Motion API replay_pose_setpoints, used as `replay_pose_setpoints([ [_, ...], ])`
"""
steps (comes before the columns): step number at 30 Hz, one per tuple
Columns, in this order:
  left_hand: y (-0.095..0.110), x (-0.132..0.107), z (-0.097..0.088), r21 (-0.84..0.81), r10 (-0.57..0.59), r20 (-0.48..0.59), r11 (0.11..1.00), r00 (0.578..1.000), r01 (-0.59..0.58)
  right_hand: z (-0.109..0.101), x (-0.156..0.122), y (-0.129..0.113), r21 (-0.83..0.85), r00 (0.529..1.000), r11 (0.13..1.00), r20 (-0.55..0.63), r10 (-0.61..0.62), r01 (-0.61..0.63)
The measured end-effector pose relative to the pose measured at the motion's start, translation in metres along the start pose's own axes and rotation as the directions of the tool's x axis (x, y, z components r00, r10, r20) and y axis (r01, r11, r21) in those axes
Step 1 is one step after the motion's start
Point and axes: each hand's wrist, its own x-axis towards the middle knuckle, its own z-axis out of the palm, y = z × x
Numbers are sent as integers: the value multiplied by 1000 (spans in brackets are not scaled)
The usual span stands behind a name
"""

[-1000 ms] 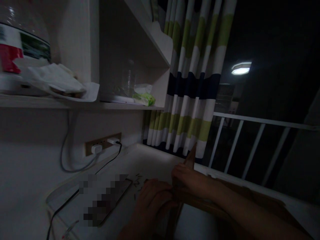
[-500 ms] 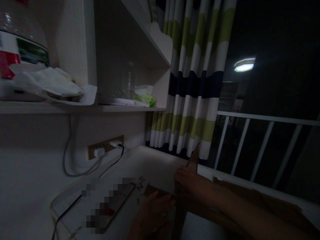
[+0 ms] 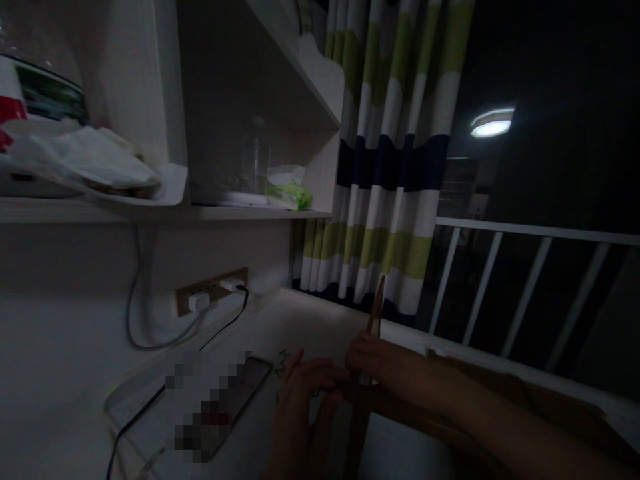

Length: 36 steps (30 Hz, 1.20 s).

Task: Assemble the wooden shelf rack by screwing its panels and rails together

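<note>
My right hand [image 3: 373, 360] is closed around the lower part of a thin brown strip [image 3: 378, 308] that stands up, pointed at its top. A brown frame [image 3: 420, 420] of flat bars lies under and beside this hand; whether it is wood or cardboard I cannot tell in the dim light. Close by on the left, my left hand [image 3: 307, 393] has fingers and thumb bent toward the frame's corner. Its index finger sticks up a little. Whatever lies between its fingertips is too dark to make out. Several small dark slender pieces [image 3: 283, 360] lie on the desk beyond the left hand.
A phone [image 3: 250, 383], partly blurred out, lies on the white desk [image 3: 310, 317] near a black cable [image 3: 137, 417]. Plugs fill part of a wall socket [image 3: 213, 290]. Above is a shelf [image 3: 240, 213] with a tissue pack [image 3: 290, 195]. Brown sheet material [image 3: 525, 393] lies right, near the railing [image 3: 540, 230].
The brown piece seen at my left fingers no longer shows there. My left hand has risen and turned, fingers now toward the frame corner. The upright strip has shifted slightly left and looks narrower.
</note>
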Motion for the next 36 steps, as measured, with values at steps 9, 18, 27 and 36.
replay_pose_setpoints([
  [9, 0, -2, 9, -61, -47, 4, 997, 999, 47, -4, 1, 2, 100, 998, 993, -2, 55, -55],
  [18, 2, -3, 6, -126, -55, -11, 991, 998, 53, -3, 1, 2, 90, 999, 995, 29, 31, -33],
  [27, -1, -2, 5, -170, 5, -72, 985, 997, -18, -7, 1, 0, 94, 998, 995, 62, 28, -34],
  [36, 7, -6, 6, -31, 145, -164, 988, 976, -152, -5, 0, 2, 89, 999, 996, 51, -8, 3],
])
